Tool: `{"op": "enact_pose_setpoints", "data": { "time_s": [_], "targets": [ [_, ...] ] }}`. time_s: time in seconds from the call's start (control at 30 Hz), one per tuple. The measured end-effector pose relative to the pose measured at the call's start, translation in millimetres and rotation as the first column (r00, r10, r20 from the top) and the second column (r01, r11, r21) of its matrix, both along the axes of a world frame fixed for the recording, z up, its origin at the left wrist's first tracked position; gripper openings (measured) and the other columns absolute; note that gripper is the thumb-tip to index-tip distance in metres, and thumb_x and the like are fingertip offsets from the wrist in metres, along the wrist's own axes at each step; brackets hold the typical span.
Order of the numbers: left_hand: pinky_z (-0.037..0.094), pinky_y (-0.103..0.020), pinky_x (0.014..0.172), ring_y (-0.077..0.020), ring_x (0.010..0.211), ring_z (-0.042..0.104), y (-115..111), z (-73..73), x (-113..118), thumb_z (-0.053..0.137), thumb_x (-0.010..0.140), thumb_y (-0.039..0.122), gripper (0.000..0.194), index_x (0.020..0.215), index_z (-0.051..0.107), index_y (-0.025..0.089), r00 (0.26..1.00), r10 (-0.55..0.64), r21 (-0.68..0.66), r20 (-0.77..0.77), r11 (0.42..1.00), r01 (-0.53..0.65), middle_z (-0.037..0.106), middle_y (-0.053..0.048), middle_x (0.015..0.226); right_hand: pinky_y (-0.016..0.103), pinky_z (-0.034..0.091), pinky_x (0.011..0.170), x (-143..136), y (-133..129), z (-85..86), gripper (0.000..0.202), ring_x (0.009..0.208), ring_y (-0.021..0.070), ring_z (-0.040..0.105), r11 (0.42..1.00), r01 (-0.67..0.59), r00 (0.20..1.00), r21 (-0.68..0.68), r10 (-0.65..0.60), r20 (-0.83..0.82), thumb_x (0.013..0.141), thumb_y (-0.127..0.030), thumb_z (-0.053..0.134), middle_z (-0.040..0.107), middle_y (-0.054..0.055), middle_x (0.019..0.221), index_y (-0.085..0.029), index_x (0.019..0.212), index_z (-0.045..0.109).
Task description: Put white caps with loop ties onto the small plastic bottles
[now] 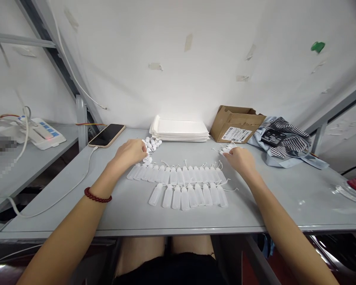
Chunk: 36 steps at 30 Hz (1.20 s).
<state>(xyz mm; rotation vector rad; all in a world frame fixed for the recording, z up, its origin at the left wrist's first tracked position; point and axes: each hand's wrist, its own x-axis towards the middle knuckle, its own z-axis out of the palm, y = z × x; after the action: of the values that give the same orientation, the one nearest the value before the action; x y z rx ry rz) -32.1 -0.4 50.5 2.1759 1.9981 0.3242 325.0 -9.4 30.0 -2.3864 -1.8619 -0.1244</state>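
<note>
My left hand (pixel 130 152), with a dark red beaded bracelet at the wrist, is curled at the edge of a loose pile of small white caps (pixel 153 145). Its fingertips are partly hidden, so what they pinch cannot be made out. My right hand (pixel 241 159) is closed over a small heap of white pieces with thin stems (pixel 226 148); its grip is also hidden. Between both hands lie small translucent squeeze bottles in a back row (pixel 178 175) and a front row (pixel 184 198), with thin white strands at their tops.
A stack of white trays (pixel 179 130) and an open cardboard box (pixel 235 123) stand by the wall. Bundled striped cloth (pixel 293 136) lies right. On the left are a phone (pixel 106 135) and its white cable (pixel 77 184). A clear bottle (pixel 348 190) lies at the right edge.
</note>
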Motion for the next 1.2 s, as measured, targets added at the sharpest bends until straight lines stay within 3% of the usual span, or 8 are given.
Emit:
{"op": "enact_pose_setpoints", "data": {
  "time_s": [0.2,0.4,0.77,0.9,1.03,1.1,1.2],
  "targets": [
    [0.040,-0.025,0.057,-0.0209,0.069,0.064,2.8,3.7,-3.2,0.055,0.060,0.022,0.016,0.067,0.069,0.022,0.991,-0.096,-0.111,0.093,0.988,0.106,0.070,-0.002,0.072,0.031,0.040,0.063,2.7,-2.6,4.6,0.029,0.093,0.0294,0.063,1.000,-0.010,1.000,0.030,0.011,-0.020,0.084,-0.034,0.053,0.070,0.015,0.098,-0.013,0.099,0.068],
    [0.039,-0.025,0.055,-0.0201,0.069,0.063,2.6,6.8,-2.8,0.056,0.058,0.023,0.012,0.062,0.068,0.021,0.987,-0.146,-0.233,0.068,0.960,0.158,0.068,0.000,0.067,0.029,0.039,0.063,0.6,-5.0,6.7,0.028,0.091,0.0268,0.063,0.998,-0.033,0.999,0.062,0.035,-0.036,0.084,-0.033,0.054,0.072,0.012,0.094,-0.013,0.098,0.068],
    [0.036,-0.026,0.055,-0.0231,0.079,0.063,-1.4,-4.1,11.2,0.062,0.066,0.025,0.012,0.074,0.070,0.023,0.994,-0.107,-0.077,-0.024,0.991,0.105,0.071,-0.004,0.081,0.031,0.038,0.061,-4.9,-8.6,11.3,0.026,0.085,0.0262,0.063,0.992,-0.074,0.992,0.104,0.083,-0.091,0.083,-0.031,0.052,0.072,0.012,0.091,-0.014,0.092,0.069],
    [0.036,-0.026,0.057,-0.0245,0.084,0.063,0.0,-8.2,12.5,0.062,0.067,0.026,0.012,0.075,0.070,0.023,0.994,-0.101,-0.059,-0.029,0.993,0.099,0.072,-0.004,0.081,0.030,0.041,0.063,-4.9,-11.8,16.3,0.021,0.075,0.0213,0.062,0.973,-0.213,0.939,0.085,0.228,-0.258,0.081,-0.032,0.055,0.071,0.007,0.085,-0.017,0.083,0.069],
    [0.035,-0.027,0.056,-0.0259,0.083,0.062,0.6,-11.0,14.1,0.060,0.069,0.031,0.013,0.074,0.068,0.022,0.995,-0.099,-0.042,-0.019,0.994,0.098,0.071,-0.006,0.080,0.029,0.043,0.057,-2.9,-16.6,22.9,0.019,0.059,0.0160,0.058,0.917,-0.398,0.802,-0.018,0.339,-0.491,0.077,-0.036,0.058,0.069,0.003,0.076,-0.019,0.079,0.067],
    [0.035,-0.028,0.056,-0.0258,0.080,0.062,0.3,-11.2,15.3,0.058,0.069,0.032,0.014,0.073,0.067,0.022,0.995,-0.103,-0.034,-0.010,0.994,0.103,0.070,-0.006,0.079,0.029,0.044,0.059,-1.1,-19.4,27.5,0.018,0.063,0.0163,0.058,0.875,-0.481,0.740,-0.058,0.370,-0.562,0.075,-0.036,0.060,0.069,0.003,0.077,-0.020,0.079,0.066],
    [0.034,-0.029,0.056,-0.0251,0.073,0.061,-0.4,-10.0,16.8,0.056,0.068,0.030,0.013,0.068,0.065,0.021,0.994,-0.092,-0.015,0.057,0.996,0.093,0.067,-0.006,0.072,0.030,0.045,0.065,3.3,-23.4,34.8,0.019,0.072,0.0184,0.061,0.822,-0.556,0.719,-0.123,0.401,-0.568,0.073,-0.036,0.063,0.069,0.003,0.082,-0.021,0.082,0.068]
  ]
}}
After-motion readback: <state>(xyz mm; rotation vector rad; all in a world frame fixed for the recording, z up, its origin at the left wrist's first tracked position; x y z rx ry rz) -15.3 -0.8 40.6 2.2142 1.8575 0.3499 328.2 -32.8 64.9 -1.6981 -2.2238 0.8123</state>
